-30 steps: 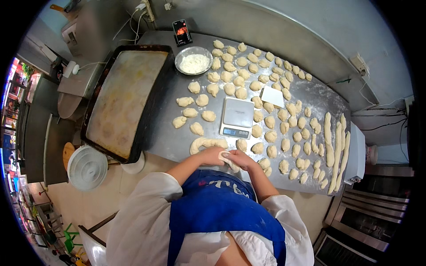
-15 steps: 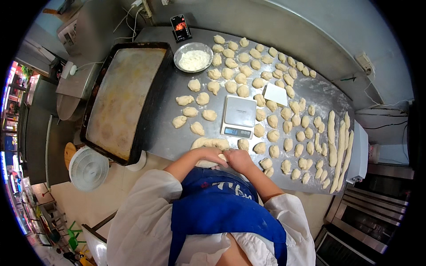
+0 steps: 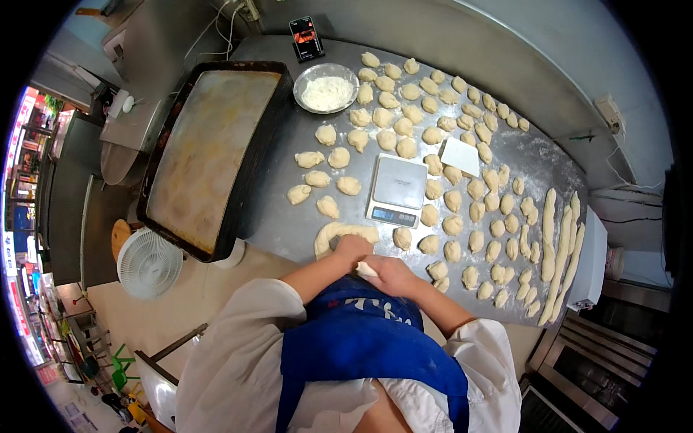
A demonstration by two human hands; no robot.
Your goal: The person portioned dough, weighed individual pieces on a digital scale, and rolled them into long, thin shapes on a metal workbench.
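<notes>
At the near edge of the steel table, my left hand [image 3: 353,247] is closed on a thick rope of dough [image 3: 328,234], which curves out beyond it; the grip itself is partly hidden. Right beside it, my right hand [image 3: 393,276] is wrapped round a small pale lump of dough [image 3: 367,269] that shows by the thumb. Just beyond the hands stands a white digital scale [image 3: 399,182] with a bare pan. A single dough ball [image 3: 402,239] lies near the scale's front.
Many dough pieces [image 3: 452,225] cover the table's middle and right. Long dough strips [image 3: 550,238] lie at the far right. A white scraper [image 3: 460,156] rests among the pieces. A flour bowl [image 3: 325,89], a phone on a stand [image 3: 306,38] and a large dark-rimmed baking tray [image 3: 209,144] stand left and back.
The view has shifted slightly. My right hand has drawn back toward me with the lump of dough in it, while my left hand has come over the dough rope's near end.
</notes>
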